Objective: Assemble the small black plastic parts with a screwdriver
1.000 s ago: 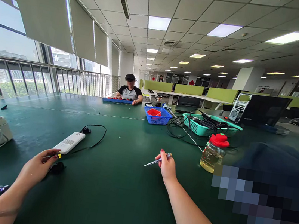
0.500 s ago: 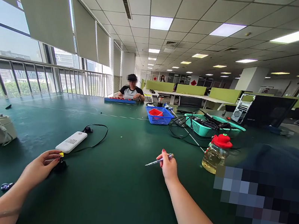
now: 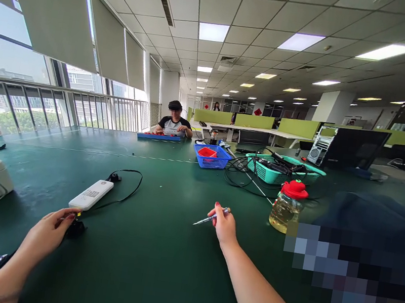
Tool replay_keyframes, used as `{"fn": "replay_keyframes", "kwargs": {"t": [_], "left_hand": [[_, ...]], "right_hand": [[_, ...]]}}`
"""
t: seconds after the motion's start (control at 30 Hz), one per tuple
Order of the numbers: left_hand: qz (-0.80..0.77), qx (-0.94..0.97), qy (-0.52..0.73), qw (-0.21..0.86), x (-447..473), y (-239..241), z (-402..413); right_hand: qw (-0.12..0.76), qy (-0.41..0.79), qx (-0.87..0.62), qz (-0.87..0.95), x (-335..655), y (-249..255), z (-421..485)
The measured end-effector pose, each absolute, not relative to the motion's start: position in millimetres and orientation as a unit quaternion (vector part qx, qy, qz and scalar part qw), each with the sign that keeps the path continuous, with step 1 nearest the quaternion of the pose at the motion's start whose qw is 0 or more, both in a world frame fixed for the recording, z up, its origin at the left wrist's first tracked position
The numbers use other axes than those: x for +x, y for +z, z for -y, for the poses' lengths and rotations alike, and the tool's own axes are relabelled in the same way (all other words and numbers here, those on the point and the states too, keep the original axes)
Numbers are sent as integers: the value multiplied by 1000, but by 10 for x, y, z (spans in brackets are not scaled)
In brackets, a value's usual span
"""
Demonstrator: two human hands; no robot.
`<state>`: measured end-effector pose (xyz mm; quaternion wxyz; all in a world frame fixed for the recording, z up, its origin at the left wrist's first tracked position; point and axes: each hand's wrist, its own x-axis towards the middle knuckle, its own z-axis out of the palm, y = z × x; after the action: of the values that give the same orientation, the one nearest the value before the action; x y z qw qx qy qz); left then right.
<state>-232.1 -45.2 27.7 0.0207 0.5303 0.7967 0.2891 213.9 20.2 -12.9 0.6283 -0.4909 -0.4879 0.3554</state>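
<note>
Holding a tool (image 3: 204, 220) at right, a yellow piece (image 3: 79, 214) at left

Right hand (image 3: 226, 227): grasping the tool in a fingertip grip, clear of other items, over the middle of the counter (image 3: 137, 269). Left hand (image 3: 49, 233): thumb and fingers pinched on the yellow piece, just beside the near end of the white box (image 3: 91, 195); a black item (image 3: 77, 230) sits just behind the thumb, contact unclear.

Risks (judged): the yellow piece is small and mostly covered by fingers, so a loose pinch could drop it. The tool's thin tip could slip or prick if brought against the left fingers at a poor angle. The cord (image 3: 135, 188) near the box could snag a sweeping hand.

Orientation: the tool's long axis runs slantwise across the counter; tip points left and somewhat toward the wearer, rear end right and away. Whether the tip touches the counter: cannot tell.
</note>
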Motion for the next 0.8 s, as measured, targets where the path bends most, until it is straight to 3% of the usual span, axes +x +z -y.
{"fn": "replay_keyframes", "kwargs": {"t": [0.8], "left_hand": [[-824, 487, 283, 67, -2146, 294, 457]], "right_hand": [[620, 359, -495, 492, 2129, -115, -189]]}}
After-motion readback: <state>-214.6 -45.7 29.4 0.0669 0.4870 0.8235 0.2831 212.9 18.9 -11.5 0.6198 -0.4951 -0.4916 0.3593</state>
